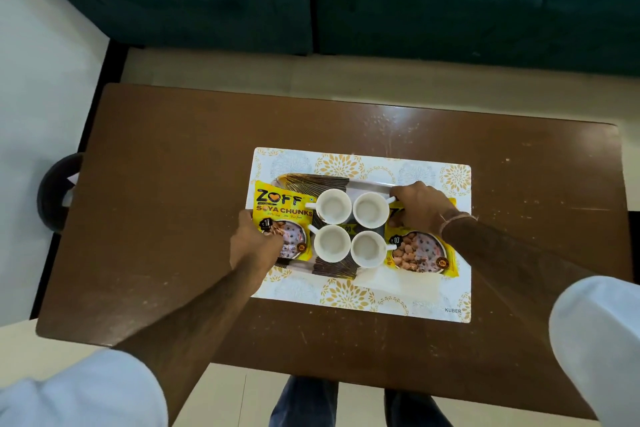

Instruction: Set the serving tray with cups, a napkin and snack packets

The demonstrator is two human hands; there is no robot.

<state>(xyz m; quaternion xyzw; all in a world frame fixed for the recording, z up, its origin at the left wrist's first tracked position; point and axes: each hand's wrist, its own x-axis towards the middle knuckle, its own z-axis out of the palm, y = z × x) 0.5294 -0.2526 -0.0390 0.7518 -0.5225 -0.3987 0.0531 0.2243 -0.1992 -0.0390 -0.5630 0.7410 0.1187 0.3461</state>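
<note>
Tray point(341, 180) sits on the placemat point(360, 298) mid-table point(173, 184), four white cups point(350, 228) clustered centre, a yellow snack packet point(282, 208) each side; left hand point(254, 244) and right hand point(420, 206) closed around the tray's opposite ends.

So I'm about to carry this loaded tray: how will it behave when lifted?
The tray looks stiff, probably liftable level by both ends. The four empty cups stand loose, so they may slide or clink if tilted. The snack packets overhang the edges and could slip off.
</note>
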